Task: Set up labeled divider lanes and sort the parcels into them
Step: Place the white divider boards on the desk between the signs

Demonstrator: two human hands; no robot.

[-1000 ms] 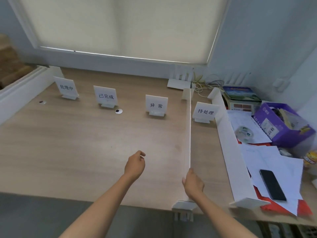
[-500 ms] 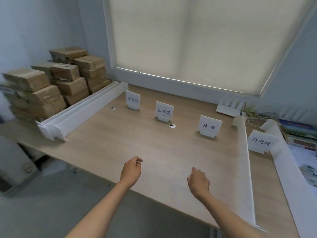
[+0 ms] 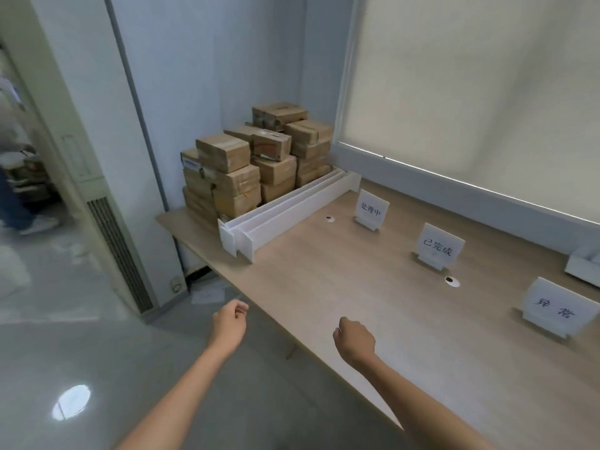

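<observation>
A stack of brown cardboard parcels [image 3: 256, 164] fills the far left corner of the wooden table [image 3: 373, 287]. In front of the stack lie white divider boards [image 3: 285, 212], side by side on the tabletop. Three white label stands rise along the table: one [image 3: 371, 209] nearest the dividers, a second [image 3: 438, 246] to its right, a third [image 3: 556, 310] at the right edge. My left hand [image 3: 229, 324] hovers off the table's front edge, fingers loosely curled, holding nothing. My right hand [image 3: 354, 341] hangs over the table's front edge, curled and empty.
Two small round cable holes [image 3: 452, 280] mark the tabletop. A white floor-standing unit with a vent grille [image 3: 120, 254] stands left of the table. Papers [image 3: 207, 293] lie on the grey floor beneath. A person's legs [image 3: 19, 203] show at the far left. A roller blind covers the window.
The view has swung left, away from the placed divider, bringing the parcels and spare dividers into sight. My right hand let go of the divider; both hands are now empty.
</observation>
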